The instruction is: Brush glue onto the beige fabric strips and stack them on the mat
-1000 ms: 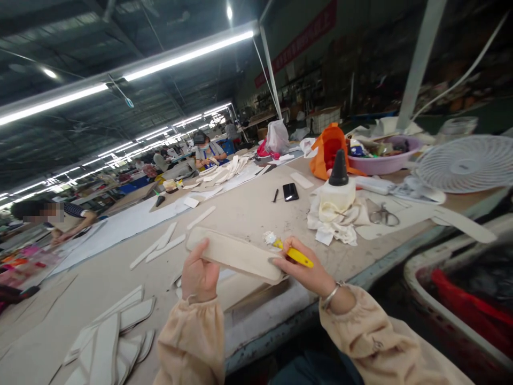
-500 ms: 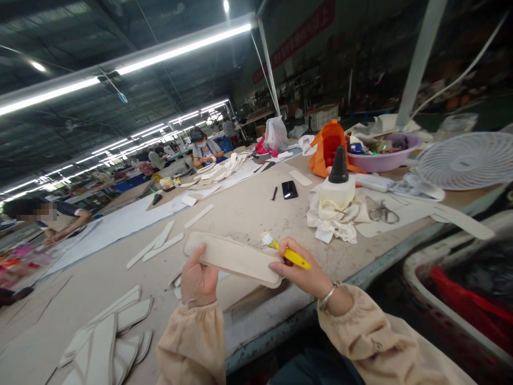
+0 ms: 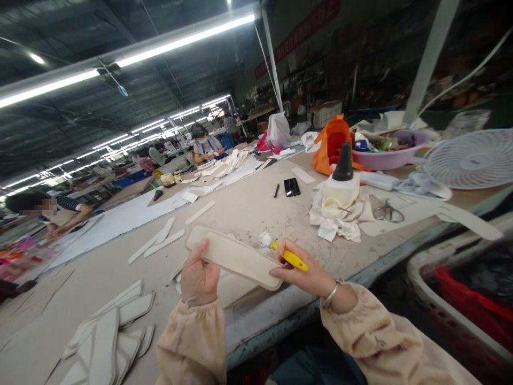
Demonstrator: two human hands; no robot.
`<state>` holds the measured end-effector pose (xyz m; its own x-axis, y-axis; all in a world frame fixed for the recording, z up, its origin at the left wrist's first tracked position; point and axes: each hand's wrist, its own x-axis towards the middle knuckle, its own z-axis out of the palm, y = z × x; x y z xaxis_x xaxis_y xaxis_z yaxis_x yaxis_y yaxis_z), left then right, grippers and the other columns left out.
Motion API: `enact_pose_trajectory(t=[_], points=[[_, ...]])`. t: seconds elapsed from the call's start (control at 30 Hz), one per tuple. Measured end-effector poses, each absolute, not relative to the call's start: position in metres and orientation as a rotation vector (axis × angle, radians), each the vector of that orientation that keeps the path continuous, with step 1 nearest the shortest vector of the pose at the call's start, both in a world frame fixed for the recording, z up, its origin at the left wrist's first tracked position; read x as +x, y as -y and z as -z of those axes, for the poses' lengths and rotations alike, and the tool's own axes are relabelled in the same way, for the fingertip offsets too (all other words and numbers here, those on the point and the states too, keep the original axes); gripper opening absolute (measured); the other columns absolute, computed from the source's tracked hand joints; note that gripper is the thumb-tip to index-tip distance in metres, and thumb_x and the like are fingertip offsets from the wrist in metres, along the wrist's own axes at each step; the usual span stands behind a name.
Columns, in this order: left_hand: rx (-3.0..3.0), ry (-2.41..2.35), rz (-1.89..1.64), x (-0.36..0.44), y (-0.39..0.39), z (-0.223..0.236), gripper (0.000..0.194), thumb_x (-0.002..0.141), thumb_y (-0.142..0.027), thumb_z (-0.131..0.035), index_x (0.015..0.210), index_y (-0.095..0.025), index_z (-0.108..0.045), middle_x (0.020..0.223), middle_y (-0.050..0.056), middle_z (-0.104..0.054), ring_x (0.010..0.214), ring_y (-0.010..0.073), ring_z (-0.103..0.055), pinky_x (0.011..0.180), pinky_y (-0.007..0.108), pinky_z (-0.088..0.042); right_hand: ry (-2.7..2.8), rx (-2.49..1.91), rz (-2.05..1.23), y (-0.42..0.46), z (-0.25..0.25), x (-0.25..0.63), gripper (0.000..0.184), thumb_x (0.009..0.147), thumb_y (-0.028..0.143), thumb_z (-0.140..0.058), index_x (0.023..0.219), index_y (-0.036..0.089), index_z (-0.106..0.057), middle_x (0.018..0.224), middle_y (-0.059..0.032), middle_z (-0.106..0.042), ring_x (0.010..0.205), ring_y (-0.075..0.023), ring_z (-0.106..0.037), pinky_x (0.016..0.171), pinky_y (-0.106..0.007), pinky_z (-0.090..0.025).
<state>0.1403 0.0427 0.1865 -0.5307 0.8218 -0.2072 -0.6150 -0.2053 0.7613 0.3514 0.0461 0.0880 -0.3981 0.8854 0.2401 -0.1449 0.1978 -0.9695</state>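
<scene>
A long beige padded strip (image 3: 234, 255) is held above the near edge of the workbench (image 3: 248, 208). My left hand (image 3: 197, 276) grips its left part, thumb on top. My right hand (image 3: 306, 272) pinches the strip's right end and also holds a yellow-handled brush (image 3: 285, 253), whose white bristles point left and up. Both wrists wear tan sleeves; the right has a silver bracelet.
A white glue bottle with a black cone cap (image 3: 340, 187) stands on rags to the right, with scissors (image 3: 388, 213), a white fan (image 3: 471, 159) and a purple basin (image 3: 390, 155) beyond. A phone (image 3: 291, 186) lies mid-bench. Stacked strips (image 3: 112, 331) lie at lower left. Other workers sit far left and behind.
The strip and both hands have stayed almost in place; the right fingers have shifted slightly along the strip's end. The camera view has drifted a little.
</scene>
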Motion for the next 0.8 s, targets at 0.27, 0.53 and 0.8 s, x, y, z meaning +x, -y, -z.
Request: enact_pose_trajectory(t=[0.27, 0.53, 0.8], points=[[0.349, -1.048, -1.896, 0.141, -0.043, -0.189, 0.029, 0.079, 0.002, -0.055, 0.100, -0.014, -0.068, 0.086, 0.004, -0.076, 0.089, 0.0177, -0.072, 0.087, 0.029, -0.056, 1.551, -0.726, -1.392, -0.045, -0.094, 0.355, 0.034, 0.074, 0.027, -0.071, 0.088, 0.025, -0.041, 0.079, 0.0058, -0.052, 0.063, -0.0110, -0.046, 0.059, -0.023, -0.040], [0.525, -0.975, -1.965, 0.146, -0.041, -0.185, 0.030, 0.064, -0.008, -0.073, 0.092, -0.016, -0.068, 0.079, 0.002, -0.075, 0.075, 0.0161, -0.071, 0.080, 0.028, -0.054, 1.695, -0.847, -1.176, -0.042, -0.092, 0.355, 0.027, 0.082, 0.036, -0.065, 0.085, 0.024, -0.041, 0.072, 0.0050, -0.047, 0.061, -0.0126, -0.046, 0.056, -0.024, -0.040], [0.579, -0.970, -1.947, 0.147, -0.040, -0.184, 0.033, 0.056, -0.015, -0.080, 0.086, -0.018, -0.067, 0.075, 0.001, -0.074, 0.072, 0.0176, -0.070, 0.075, 0.030, -0.051, 1.746, -0.897, -1.067, -0.043, -0.081, 0.351, 0.025, 0.083, 0.039, -0.063, 0.085, 0.026, -0.042, 0.069, 0.0043, -0.051, 0.060, -0.0149, -0.051, 0.054, -0.026, -0.043]])
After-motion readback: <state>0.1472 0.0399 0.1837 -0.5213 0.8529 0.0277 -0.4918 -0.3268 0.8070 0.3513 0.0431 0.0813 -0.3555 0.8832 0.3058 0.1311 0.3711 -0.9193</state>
